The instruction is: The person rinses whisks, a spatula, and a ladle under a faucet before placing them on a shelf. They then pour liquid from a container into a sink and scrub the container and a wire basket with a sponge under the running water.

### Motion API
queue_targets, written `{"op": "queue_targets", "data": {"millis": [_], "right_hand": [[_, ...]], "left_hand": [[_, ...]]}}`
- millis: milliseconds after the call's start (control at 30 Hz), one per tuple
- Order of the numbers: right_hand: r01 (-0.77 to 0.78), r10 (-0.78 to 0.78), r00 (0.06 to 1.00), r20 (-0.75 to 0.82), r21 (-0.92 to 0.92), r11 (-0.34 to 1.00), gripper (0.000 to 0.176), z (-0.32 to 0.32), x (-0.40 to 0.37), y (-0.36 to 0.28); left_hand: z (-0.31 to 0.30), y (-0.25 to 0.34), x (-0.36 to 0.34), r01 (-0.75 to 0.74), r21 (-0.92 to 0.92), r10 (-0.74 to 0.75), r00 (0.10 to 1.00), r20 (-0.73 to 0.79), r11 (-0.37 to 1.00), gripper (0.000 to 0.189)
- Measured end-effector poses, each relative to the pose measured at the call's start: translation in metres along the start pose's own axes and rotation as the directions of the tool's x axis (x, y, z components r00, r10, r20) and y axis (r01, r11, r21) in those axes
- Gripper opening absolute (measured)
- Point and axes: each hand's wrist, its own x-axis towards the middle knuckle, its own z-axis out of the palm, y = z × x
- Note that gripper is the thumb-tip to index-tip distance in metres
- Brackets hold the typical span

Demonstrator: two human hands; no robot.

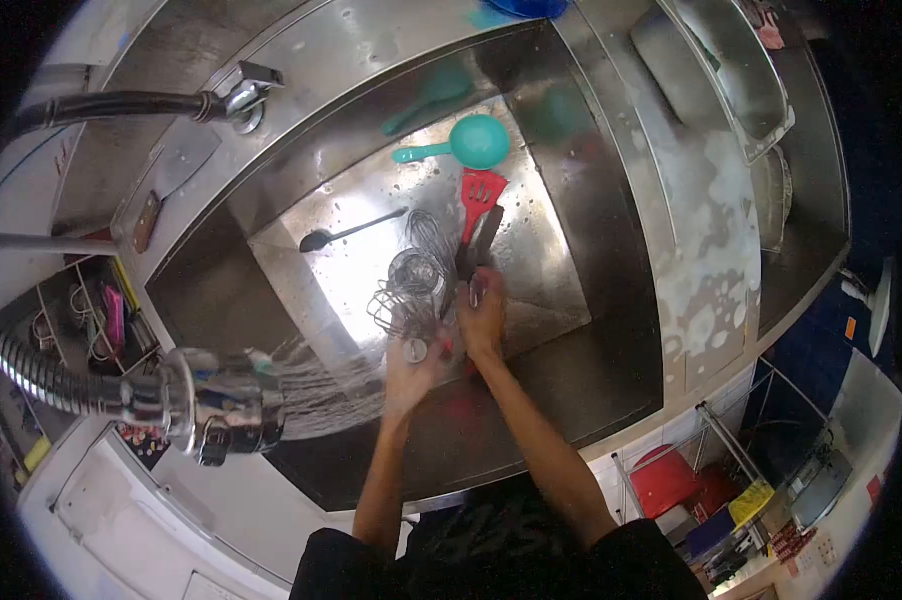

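Left hand: partly closed, with a round metal piece (415,350) gripped at the fingers of the left hand (408,378); whether it is joined to the wire beater (396,308) just beyond, at 11 o'clock, cannot be told.
Right hand: curled nearly closed; a small, blurred object (477,291) is held in the right hand (484,325), its kind not made out.
Spatula: the red slotted spatula (482,190) is seen at 12 o'clock from the right hand, the nearer one, its long axis laid from 1 to 7 o'clock.
Whisk: the wire whisk (427,234) is placed at 11 o'clock from the right hand.
Spoon: the dark spoon (316,240) is laid at 11 o'clock from the left hand, its bowl at the 8 o'clock end.
Sink: all these utensils, with a teal ladle (480,141) toward 12 o'clock, are contained in the sink (561,345).
Spray head: water is discharged toward 3 o'clock from the spray head (226,405).
Metal pans: seen outside the sink, at 2 o'clock (686,75); contents cannot be told.
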Motion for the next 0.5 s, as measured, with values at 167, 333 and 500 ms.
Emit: {"op": "queue_targets", "data": {"millis": [167,333,500], "right_hand": [[-0.307,0.009,0.849,0.528,0.481,0.822,0.055,-0.012,-0.041,-0.055],[0.013,-0.145,0.916,0.373,0.336,0.942,0.056,-0.002,-0.054,-0.051],[-0.179,0.066,0.93,0.36,0.29,0.94,0.056,-0.019,-0.057,-0.039]], "left_hand": [[-0.001,-0.013,0.004,-0.274,0.281,0.336,0.92,-0.204,0.92,0.048],[-0.004,0.009,0.001,-0.115,0.168,0.15,0.966,-0.209,0.979,0.041],[0.005,0.023,0.006,-0.17,0.425,0.287,0.93,-0.23,0.889,0.04]]}}
